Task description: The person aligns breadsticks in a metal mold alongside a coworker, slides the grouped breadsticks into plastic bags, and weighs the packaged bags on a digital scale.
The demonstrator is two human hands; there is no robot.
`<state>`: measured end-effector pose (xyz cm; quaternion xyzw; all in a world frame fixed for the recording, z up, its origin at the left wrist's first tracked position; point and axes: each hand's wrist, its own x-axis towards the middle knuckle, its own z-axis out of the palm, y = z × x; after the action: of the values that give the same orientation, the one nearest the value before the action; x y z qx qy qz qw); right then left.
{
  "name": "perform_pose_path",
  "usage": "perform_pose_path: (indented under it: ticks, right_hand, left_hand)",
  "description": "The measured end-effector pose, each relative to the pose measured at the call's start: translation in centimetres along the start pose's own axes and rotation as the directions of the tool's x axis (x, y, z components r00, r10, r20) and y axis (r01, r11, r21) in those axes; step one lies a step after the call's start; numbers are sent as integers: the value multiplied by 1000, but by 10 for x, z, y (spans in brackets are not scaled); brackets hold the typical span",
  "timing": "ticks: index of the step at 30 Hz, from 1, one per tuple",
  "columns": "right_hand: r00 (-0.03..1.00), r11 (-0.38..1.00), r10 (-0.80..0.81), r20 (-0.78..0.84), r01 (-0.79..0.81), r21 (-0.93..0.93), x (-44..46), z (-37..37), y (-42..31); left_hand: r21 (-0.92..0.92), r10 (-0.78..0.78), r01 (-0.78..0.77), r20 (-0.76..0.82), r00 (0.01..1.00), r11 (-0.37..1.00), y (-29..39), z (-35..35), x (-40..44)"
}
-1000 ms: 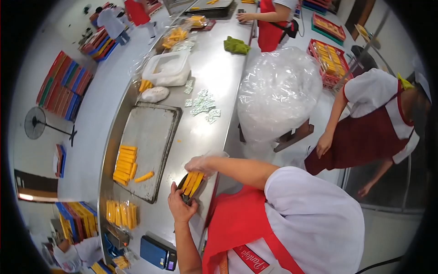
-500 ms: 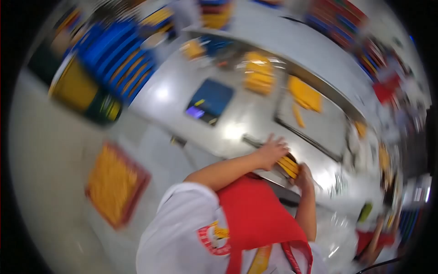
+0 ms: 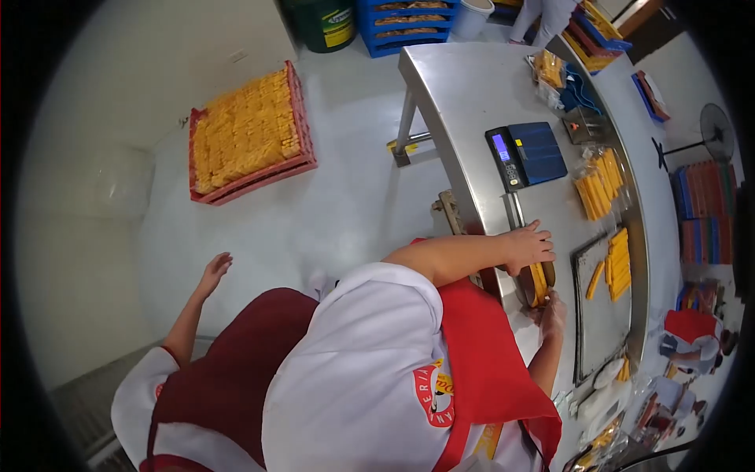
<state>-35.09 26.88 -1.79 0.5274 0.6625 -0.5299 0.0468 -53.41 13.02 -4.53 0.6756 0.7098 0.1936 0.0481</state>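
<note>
My left hand [image 3: 528, 248] reaches over the steel table, fingers stretched and apart, with its heel at the upper end of a short row of yellow sticks [image 3: 538, 283]. The sticks lie side by side in what looks like a dark, narrow holder, partly hidden by my hands. My right hand [image 3: 551, 315] is closed at the lower end of the same sticks; its fingertips are partly hidden. Above my left hand lies a thin metal strip [image 3: 515, 211], close to a dark blue digital scale [image 3: 538, 153] with a lit display.
On the steel table [image 3: 464, 86] are a tray [image 3: 590, 330] with yellow sticks and a bagged bundle [image 3: 599, 185]. A red crate [image 3: 255, 177] full of yellow pieces stands on the floor. Beside me, a co-worker's bare hand [image 3: 215, 272] hangs near a dark red apron [image 3: 236, 370].
My view has turned and shifted, so the red crate and scale appear elsewhere in it. A co-worker now shows at left. My hands stay at the yellow sticks; the left fingers look more spread.
</note>
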Motion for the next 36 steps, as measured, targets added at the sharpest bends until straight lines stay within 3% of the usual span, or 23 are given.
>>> perform_pose_path:
  ticks: [2, 4, 8, 11, 14, 16, 18, 20, 22, 26, 28, 30, 32, 34, 36]
  right_hand:
    - [999, 999, 43, 6, -43, -11, 11, -6, 4]
    - [997, 989, 48, 61, -56, 137, 17, -11, 12]
    - [992, 963, 107, 63, -119, 241, 28, -33, 35]
    - [995, 928, 45, 91, -75, 365, 34, -44, 51]
    - [998, 923, 54, -26, -40, 384, 35, -44, 61]
    - [998, 860, -14, 53, -16, 510, 39, -51, 75]
    - [993, 864, -118, -13, 109, 491, 21, -49, 74]
    - [997, 832, -74, -34, 81, 548, 11, -47, 65]
    - [995, 831, -42, -90, 85, 549, -3, -39, 51]
    - [978, 866, -206, -17, 190, 463, 0, -19, 49]
    - [969, 872, -247, 27, 211, 441, -5, -15, 44]
    - [980, 883, -190, 51, 149, 446, -9, -26, 29]
    - [992, 882, -126, 15, 106, 459, -4, -51, 18]
    - [948, 919, -174, -267, 254, 302, 37, -90, 34]
    - [828, 951, -184, -530, 286, 117, 72, -128, 43]
  left_hand:
    - [-3, 0, 0, 29, 1000, 1000, 0, 0, 3]
    - [-6, -6, 6, 20, 1000, 1000, -2, 4, 5]
    - [-42, -8, 8, -7, 1000, 999, 1, 4, 3]
    - [-79, -6, 6, 10, 1000, 997, 1, 0, 5]
    - [-122, 16, -19, -28, 999, 992, -2, 6, 7]
    - [-154, 28, -37, -59, 998, 987, -2, 7, 10]
    - [-337, 36, -92, -169, 985, 937, -9, 19, 10]
    - [-325, -58, 19, -112, 992, 945, -3, 8, 8]
    - [-353, -70, 20, -130, 989, 935, -2, 5, 6]
    - [-401, -38, 0, -86, 996, 916, 5, 2, 11]
    - [-272, -39, 29, -31, 999, 962, 15, -1, 17]
    - [-254, -54, 51, -2, 999, 966, 20, -3, 19]
    - [-239, -30, 28, -6, 1000, 971, 22, -2, 21]
    - [-223, -20, 18, -4, 1000, 975, 22, -1, 22]
    - [-242, -28, 29, 6, 1000, 970, 21, -3, 24]
